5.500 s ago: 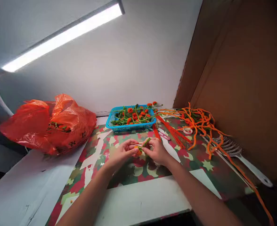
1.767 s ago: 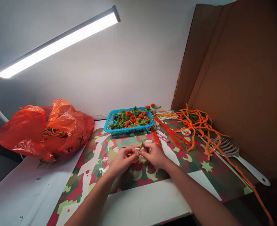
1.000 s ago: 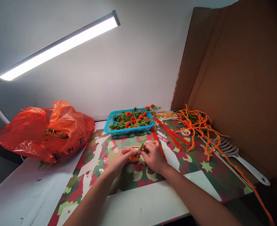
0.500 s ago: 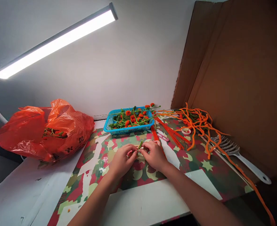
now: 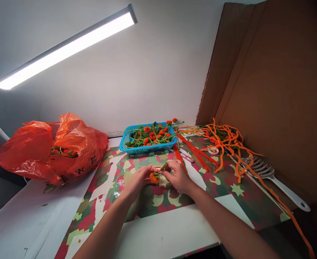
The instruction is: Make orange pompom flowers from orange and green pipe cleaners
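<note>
Above the middle of the patterned board, my left hand has its fingertips closed at the side of a small fuzzy orange pumpkin-like ball with a green top. Motion blurs that hand slightly. My right hand pinches a fuzzy green leaf-like piece that slants up from the ball's top. The two hands are close together, fingertips nearly meeting. Just behind them stands a blue basket heaped with similar orange balls on green stems.
An orange plastic bag with more orange pieces sits left. To the right lie red strips, a pink tool, a tape roll, tangled orange fuzzy stems and a white-handled brush. A lit lamp hangs above.
The orange ball, hidden behind the fingers before, now shows below my left fingertips. My left hand has shifted slightly left and turned; my right hand stays nearly in place.
</note>
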A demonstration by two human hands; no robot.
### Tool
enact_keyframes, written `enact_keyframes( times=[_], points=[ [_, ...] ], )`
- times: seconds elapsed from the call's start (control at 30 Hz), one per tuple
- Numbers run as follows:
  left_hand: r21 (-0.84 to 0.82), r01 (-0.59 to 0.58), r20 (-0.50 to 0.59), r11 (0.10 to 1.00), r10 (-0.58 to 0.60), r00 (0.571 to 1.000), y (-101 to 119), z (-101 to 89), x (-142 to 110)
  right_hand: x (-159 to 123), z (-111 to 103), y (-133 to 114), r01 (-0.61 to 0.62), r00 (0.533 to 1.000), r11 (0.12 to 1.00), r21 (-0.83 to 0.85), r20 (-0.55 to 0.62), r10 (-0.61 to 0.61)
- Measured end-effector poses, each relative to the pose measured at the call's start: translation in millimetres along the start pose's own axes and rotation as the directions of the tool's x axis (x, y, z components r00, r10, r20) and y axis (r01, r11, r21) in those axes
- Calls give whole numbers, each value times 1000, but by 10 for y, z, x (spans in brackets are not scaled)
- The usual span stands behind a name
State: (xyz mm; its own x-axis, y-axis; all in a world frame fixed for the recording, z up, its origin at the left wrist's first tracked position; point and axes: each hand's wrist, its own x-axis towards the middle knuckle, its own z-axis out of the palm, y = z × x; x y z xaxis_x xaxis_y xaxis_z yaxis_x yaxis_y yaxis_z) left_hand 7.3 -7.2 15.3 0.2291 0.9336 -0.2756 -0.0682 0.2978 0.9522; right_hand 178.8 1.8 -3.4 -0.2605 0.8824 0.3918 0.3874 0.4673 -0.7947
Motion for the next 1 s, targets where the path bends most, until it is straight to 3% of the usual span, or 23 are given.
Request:
enact_keyframes(
  times=[0.1, 0.2, 0.27, 0.37, 0.53, 0.7, 0.8, 1.0],
  points=[
    [159, -183, -76, 970, 197, 977, 18, -13, 6, -18, -22, -32, 56, 998, 992, -115, -11, -57],
    [383, -345, 63, 857, 348, 935, 36, 5, -23, -38, -36, -58, 79, 997, 979, -187, 13, -78],
    [467, -390, 135, 793, 372, 918, 40, 20, -38, -42, -40, -64, 82, 996, 975, -206, 34, -77],
    [415, -331, 149, 847, 295, 944, 35, 15, -36, -33, -49, -63, 79, 996, 978, -192, 56, -70],
    [118, -114, 229, 986, 84, 970, 12, -46, -13, -1, -98, -86, 57, 988, 997, -56, 144, -49],
    [-91, 131, 287, 987, -100, 953, -19, -36, -21, 25, -113, -70, 13, 983, 998, 67, 181, -25],
    [-105, 136, 253, 985, -106, 962, -26, -12, -22, 29, -89, -9, -42, 980, 991, 130, 198, 15],
    [-8, -2, 189, 1000, 3, 982, -22, 15, -17, 29, -67, 57, -94, 981, 988, 121, 182, 71]
  ],
)
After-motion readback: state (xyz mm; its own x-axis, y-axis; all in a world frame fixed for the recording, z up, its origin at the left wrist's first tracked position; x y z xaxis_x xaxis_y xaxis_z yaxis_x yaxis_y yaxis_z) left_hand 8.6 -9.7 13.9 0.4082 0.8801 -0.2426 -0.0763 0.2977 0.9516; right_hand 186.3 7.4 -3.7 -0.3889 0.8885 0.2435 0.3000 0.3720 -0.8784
